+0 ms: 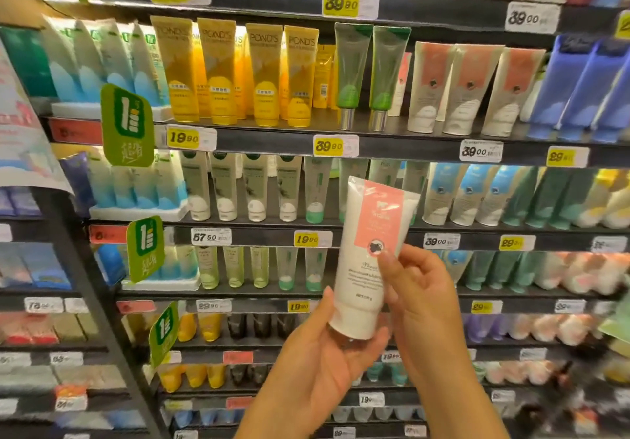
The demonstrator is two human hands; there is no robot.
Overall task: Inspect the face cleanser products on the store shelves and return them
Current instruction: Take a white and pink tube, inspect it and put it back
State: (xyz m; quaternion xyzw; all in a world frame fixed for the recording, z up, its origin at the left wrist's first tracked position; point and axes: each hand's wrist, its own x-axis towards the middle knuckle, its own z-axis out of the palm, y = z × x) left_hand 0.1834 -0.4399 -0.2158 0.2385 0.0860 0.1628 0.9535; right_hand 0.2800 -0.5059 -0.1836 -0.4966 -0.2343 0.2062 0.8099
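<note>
A white face cleanser tube (pixel 370 261) with a pink label stands cap-down in front of the shelves (pixel 392 147). The left hand (pixel 317 346) cradles its cap end from below; the right hand (pixel 414 288) pinches its right edge.

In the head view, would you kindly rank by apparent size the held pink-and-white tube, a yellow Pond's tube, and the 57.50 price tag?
1. Held pink-and-white tube, though nearness to the camera enlarges it.
2. Yellow Pond's tube.
3. 57.50 price tag, clearly smallest.
</note>
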